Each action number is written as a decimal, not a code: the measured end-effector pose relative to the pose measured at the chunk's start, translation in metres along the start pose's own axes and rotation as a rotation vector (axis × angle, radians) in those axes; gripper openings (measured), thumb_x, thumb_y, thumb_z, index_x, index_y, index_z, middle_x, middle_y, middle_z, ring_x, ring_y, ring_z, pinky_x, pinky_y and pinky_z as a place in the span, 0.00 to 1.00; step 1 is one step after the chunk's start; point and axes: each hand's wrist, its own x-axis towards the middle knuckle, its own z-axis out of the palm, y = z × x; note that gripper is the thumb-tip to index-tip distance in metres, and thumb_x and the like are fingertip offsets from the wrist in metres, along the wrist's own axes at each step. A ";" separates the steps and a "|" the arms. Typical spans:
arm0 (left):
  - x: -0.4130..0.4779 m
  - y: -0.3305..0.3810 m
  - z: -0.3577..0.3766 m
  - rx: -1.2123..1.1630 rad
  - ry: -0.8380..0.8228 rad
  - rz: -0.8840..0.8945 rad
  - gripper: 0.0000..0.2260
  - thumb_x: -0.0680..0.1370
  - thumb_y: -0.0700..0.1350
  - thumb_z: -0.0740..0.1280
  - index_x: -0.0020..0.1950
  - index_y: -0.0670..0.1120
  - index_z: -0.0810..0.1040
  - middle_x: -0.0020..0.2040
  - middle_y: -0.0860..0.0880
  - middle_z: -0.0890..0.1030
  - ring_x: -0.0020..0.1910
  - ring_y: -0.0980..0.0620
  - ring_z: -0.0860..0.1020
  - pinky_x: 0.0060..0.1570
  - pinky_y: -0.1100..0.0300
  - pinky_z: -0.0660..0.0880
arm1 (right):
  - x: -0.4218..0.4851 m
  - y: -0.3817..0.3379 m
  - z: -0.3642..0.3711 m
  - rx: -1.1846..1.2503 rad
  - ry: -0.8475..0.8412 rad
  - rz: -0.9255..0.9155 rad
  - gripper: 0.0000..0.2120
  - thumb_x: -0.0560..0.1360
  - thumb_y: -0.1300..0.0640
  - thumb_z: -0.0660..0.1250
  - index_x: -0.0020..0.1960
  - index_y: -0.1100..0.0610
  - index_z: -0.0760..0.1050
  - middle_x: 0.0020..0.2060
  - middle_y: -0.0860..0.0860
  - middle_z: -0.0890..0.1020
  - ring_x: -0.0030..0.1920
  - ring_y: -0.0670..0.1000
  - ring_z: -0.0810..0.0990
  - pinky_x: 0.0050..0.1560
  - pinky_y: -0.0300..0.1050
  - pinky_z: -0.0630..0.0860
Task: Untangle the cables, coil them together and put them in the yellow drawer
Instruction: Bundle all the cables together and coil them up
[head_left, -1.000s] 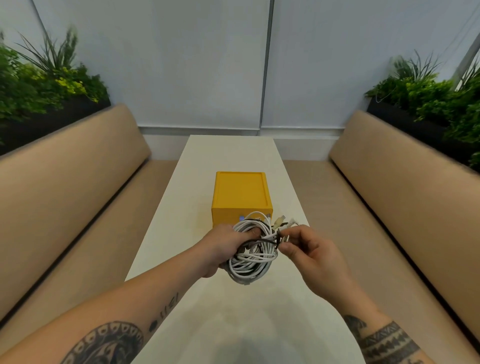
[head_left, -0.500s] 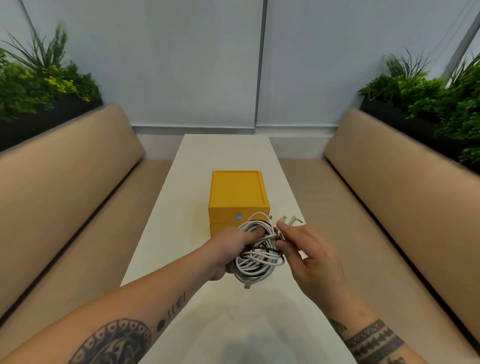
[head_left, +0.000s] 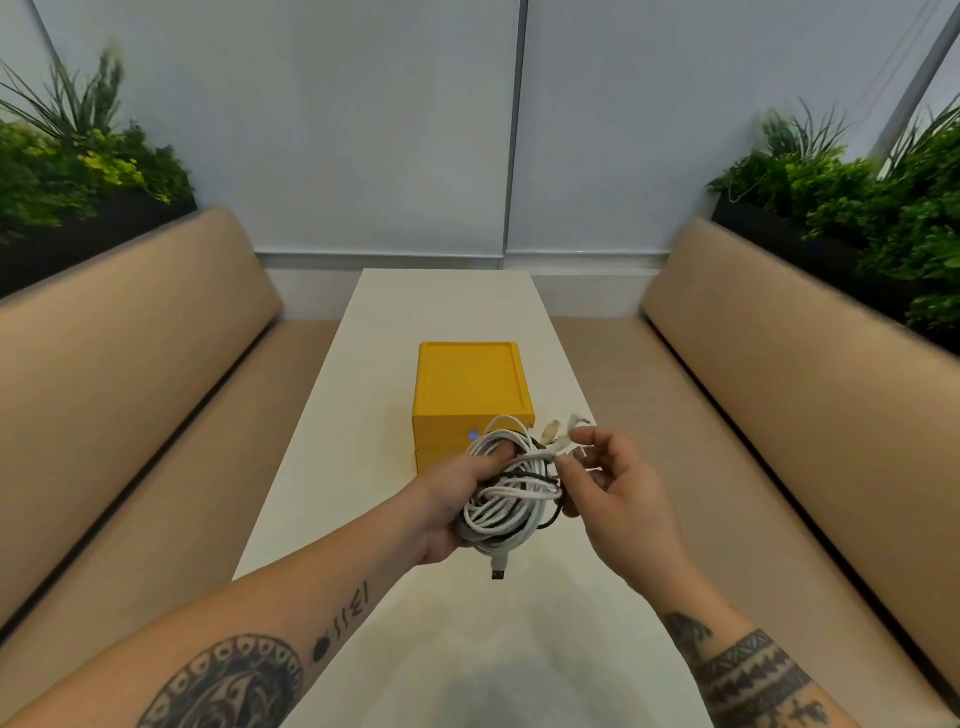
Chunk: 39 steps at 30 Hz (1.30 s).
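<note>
White and dark cables (head_left: 506, 499) are wound together into one loose coil, held up in the air just in front of the yellow drawer (head_left: 467, 384) and overlapping its lower front from where the person looks. The left hand (head_left: 452, 509) grips the coil from the side, fingers curled through the loops and thumb pressed across the top strands. The right hand (head_left: 613, 499) sits on the other side of the coil, its fingers bent, with thumb and forefinger pinching strands at the coil's upper edge. A few loose connector ends (head_left: 558, 431) stick up past that pinch, near the drawer's front right corner. One USB plug (head_left: 498, 566) dangles from the bottom of the coil, on the side away from the drawer.

Both drawer fronts look pushed in flush, with a small pale dot on the upper one. It stands on a long pale surface (head_left: 447, 301) that runs on behind it to the wall. Tan padded seats (head_left: 156, 364) flank the drawer on either side, and green plants (head_left: 857, 197) in dark planters sit above the seat backs.
</note>
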 end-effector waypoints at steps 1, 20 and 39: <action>0.001 -0.001 0.001 0.049 0.020 0.010 0.18 0.76 0.58 0.69 0.50 0.44 0.84 0.42 0.45 0.85 0.37 0.48 0.82 0.41 0.56 0.76 | 0.002 0.000 -0.001 -0.030 0.009 -0.019 0.08 0.79 0.58 0.68 0.49 0.45 0.77 0.34 0.43 0.83 0.32 0.45 0.79 0.37 0.46 0.78; -0.006 0.018 -0.001 -0.183 0.052 -0.024 0.12 0.79 0.50 0.67 0.40 0.47 0.83 0.33 0.50 0.82 0.26 0.53 0.78 0.25 0.65 0.73 | -0.004 0.025 0.003 0.153 -0.036 0.211 0.25 0.81 0.49 0.63 0.76 0.46 0.61 0.67 0.44 0.75 0.56 0.46 0.81 0.52 0.48 0.78; -0.020 0.028 -0.019 -0.345 0.006 0.042 0.11 0.78 0.46 0.64 0.37 0.49 0.81 0.26 0.52 0.75 0.20 0.55 0.73 0.19 0.67 0.68 | -0.006 0.047 0.009 0.202 -0.139 0.330 0.25 0.75 0.62 0.73 0.69 0.54 0.68 0.44 0.55 0.86 0.39 0.56 0.83 0.44 0.52 0.78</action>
